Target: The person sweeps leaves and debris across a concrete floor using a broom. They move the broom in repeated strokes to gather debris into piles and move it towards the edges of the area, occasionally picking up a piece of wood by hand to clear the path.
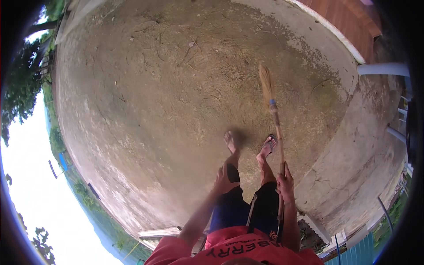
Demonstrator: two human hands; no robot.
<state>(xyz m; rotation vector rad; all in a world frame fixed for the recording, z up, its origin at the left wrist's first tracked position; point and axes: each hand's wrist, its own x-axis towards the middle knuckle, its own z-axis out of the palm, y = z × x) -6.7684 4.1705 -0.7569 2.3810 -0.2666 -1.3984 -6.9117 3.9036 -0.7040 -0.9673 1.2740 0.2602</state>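
Observation:
A long-handled broom (279, 134) with pale straw bristles and a blue band stands out ahead of me, its bristles toward the ground. My right hand (286, 184) is wrapped around its wooden handle, beside my right leg. My left hand (223, 180) holds nothing and lies against my left knee, its fingers apart over the dark trouser cloth. Dry twigs and leaf litter (216, 88) are strewn over the concrete ground (132, 145) beyond my feet.
A raised reddish-brown step (344, 22) with a pale edge is at the far right. Nearer on that side are a white post (383, 69) and a cracked concrete strip (340, 168). Trees (22, 84) and greenery lie past the ground's left edge.

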